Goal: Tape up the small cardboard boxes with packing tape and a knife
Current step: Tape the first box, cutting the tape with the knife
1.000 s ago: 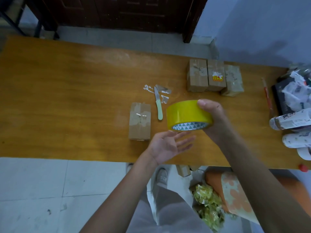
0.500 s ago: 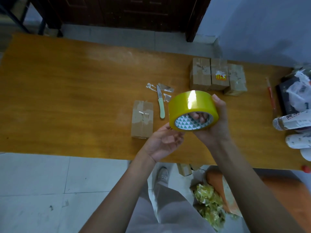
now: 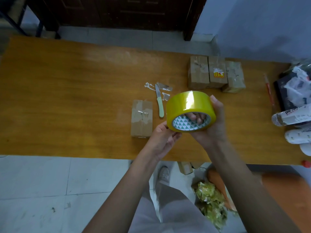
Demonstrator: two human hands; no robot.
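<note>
I hold a yellow roll of packing tape (image 3: 188, 105) above the wooden table (image 3: 67, 98). My right hand (image 3: 213, 125) grips the roll, with fingers through its core. My left hand (image 3: 162, 138) touches the roll's lower left edge from below. A small cardboard box (image 3: 141, 118) lies flat on the table just left of the roll. A knife (image 3: 159, 102) with a pale green handle rests between that box and the roll, blade pointing away. Three more small boxes (image 3: 216, 74) stand side by side at the back right.
Torn tape scraps (image 3: 164, 88) lie around the knife's blade. White wrapped rolls (image 3: 292, 115) and a plastic bag (image 3: 297, 86) crowd the table's right end, beside a red stick (image 3: 269, 89). Under the near edge are my legs, another box (image 3: 185, 168) and crumpled yellowish wrapping (image 3: 210, 204).
The roll has been tilted so its core faces me, and my right fingers went through the core. My left hand rose from an open palm below to touch the roll's edge.
</note>
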